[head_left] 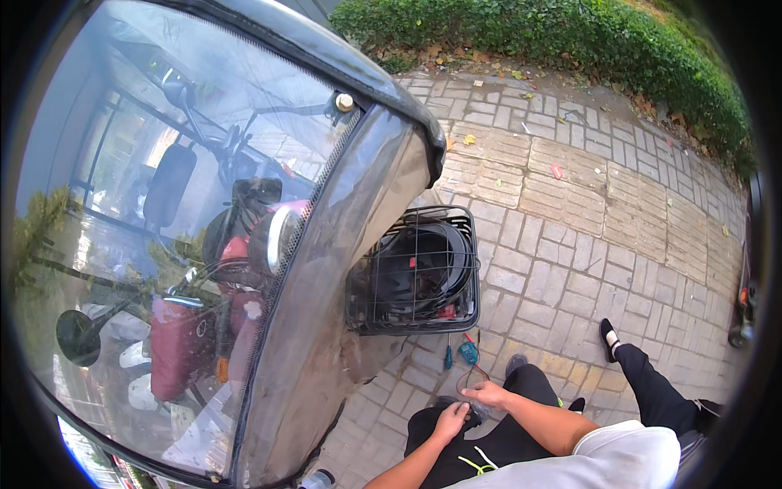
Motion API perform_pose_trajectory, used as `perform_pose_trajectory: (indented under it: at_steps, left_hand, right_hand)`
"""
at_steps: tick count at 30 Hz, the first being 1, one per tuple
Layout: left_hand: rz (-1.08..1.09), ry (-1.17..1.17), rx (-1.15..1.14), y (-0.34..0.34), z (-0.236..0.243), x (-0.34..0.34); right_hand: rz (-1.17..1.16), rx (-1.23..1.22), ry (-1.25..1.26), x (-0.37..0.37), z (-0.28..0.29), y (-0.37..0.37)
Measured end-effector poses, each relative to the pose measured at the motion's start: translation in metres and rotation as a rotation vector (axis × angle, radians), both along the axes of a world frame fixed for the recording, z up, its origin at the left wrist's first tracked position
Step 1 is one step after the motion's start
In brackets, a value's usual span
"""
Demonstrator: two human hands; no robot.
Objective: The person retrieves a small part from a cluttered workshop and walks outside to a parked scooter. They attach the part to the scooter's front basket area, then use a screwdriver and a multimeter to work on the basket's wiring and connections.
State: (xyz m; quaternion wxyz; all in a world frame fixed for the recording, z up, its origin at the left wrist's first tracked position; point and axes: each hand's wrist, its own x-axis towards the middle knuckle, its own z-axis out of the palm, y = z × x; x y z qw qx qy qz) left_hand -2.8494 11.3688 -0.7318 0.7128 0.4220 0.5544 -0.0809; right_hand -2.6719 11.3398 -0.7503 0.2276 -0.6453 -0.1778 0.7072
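Note:
My left hand [451, 420] is closed low over my lap at the bottom centre, pinching something too small to make out. Just right of it, my right hand [484, 394] grips a thin red and dark wire [461, 380] that loops up toward a small teal device [467, 352] on the paving. A teal-handled screwdriver [448, 352] lies beside that device. Beyond them a black wire crate [411, 322] holds coiled dark cables or hose [436, 257], next to the vehicle.
A covered vehicle with a clear, scuffed cover [98, 228] fills the left half. A brick pavement [562, 277] runs to a hedge [570, 33]. Another person's dark-trousered leg [643, 383] is at the right, close to me. A dark wheeled object [741, 310] stands at the right rim.

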Motion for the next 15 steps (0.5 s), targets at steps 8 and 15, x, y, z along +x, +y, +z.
perform_pose_trajectory:
  at_steps: [8,15]
  left_hand:
    - [-0.242,-0.366,0.348,0.001,0.247,0.171]
    - [-0.027,-0.233,0.688,0.081,0.297,0.262]
  right_hand:
    - [-0.8,0.087,0.715,0.122,0.257,-0.034]
    - [-0.618,0.376,0.539,0.262,0.341,0.016]
